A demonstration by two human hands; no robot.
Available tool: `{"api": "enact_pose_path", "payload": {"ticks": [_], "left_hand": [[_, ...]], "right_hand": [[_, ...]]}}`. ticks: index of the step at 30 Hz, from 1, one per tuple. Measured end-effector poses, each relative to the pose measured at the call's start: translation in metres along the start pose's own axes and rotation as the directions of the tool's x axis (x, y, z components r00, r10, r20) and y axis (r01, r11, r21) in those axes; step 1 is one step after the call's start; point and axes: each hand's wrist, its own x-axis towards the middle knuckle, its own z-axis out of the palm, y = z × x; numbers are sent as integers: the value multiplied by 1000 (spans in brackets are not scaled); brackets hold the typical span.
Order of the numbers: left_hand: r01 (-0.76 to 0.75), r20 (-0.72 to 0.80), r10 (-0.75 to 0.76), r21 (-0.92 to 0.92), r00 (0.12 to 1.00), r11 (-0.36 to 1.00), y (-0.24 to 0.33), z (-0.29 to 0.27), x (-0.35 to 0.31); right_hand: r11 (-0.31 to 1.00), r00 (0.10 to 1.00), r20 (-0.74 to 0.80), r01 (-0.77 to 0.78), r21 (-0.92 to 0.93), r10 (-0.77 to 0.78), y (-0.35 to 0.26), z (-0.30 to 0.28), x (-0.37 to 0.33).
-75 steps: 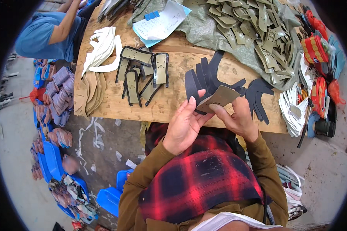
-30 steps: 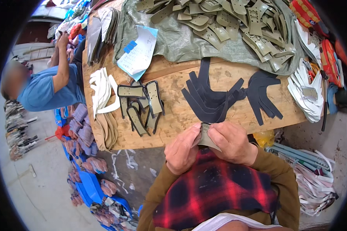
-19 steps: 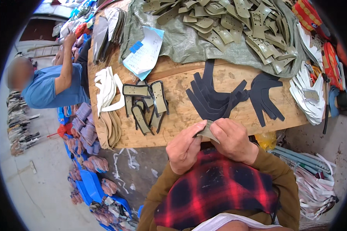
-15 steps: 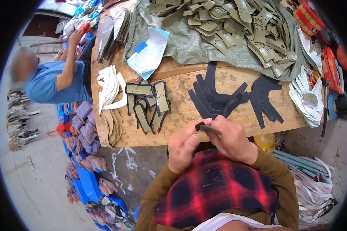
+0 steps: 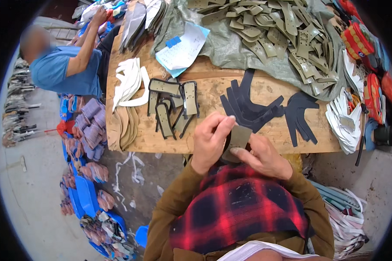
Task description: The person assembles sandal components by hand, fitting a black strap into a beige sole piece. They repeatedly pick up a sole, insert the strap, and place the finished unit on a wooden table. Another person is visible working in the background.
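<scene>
Between my two hands, just over the table's near edge, is an olive shoe-insole-like plate (image 5: 239, 135) with a black edge on its left side. My left hand (image 5: 208, 141) grips its left edge, the thumb near the top corner. The right hand (image 5: 268, 157) has its thumb pressed on the lower face of the plate, with its other fingers largely hidden behind. Ahead of them lies a fanned stack of black cut pieces (image 5: 252, 106). To the left, several similar black-edged olive plates (image 5: 190, 99) are heaped.
Olive plates (image 5: 270, 43) are piled on a green sheet (image 5: 217, 52) at the back. White cut pieces (image 5: 128, 85), tan pieces (image 5: 125, 126) and a paper (image 5: 183, 50) lie left; more black pieces (image 5: 298, 115) and white pieces (image 5: 342, 124) lie right. A person (image 5: 65, 69) works at far left.
The held plate has turned from nearly edge-on to showing its olive face. My left hand has risen slightly, and my right thumb now lies across the plate. The view has shifted a little.
</scene>
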Motion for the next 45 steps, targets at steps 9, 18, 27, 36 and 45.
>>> {"api": "enact_pose_path", "payload": {"ticks": [9, 18, 27, 36, 45], "left_hand": [[219, 302, -198, -40, 933, 975, -33, -13, -32], [-57, 413, -73, 295, 908, 954, -6, -19, -24], [-539, 98, 539, 327, 836, 776, -38, -29, -32], [-518, 153, 509, 449, 847, 728, -32, -24, -48], [-447, 138, 445, 523, 885, 726, -47, -11, -46]], "right_hand": [[950, 970, 86, -240, 201, 227, 1, -14, 0], [909, 986, 33, 161, -384, -161, 15, 6, 0], [935, 950, -200, -174, 308, 242, 24, 2, -3], [918, 941, -196, -196, 345, 275, 36, 13, 15], [992, 920, -386, -107, -69, 73, 20, 29, 9]]}}
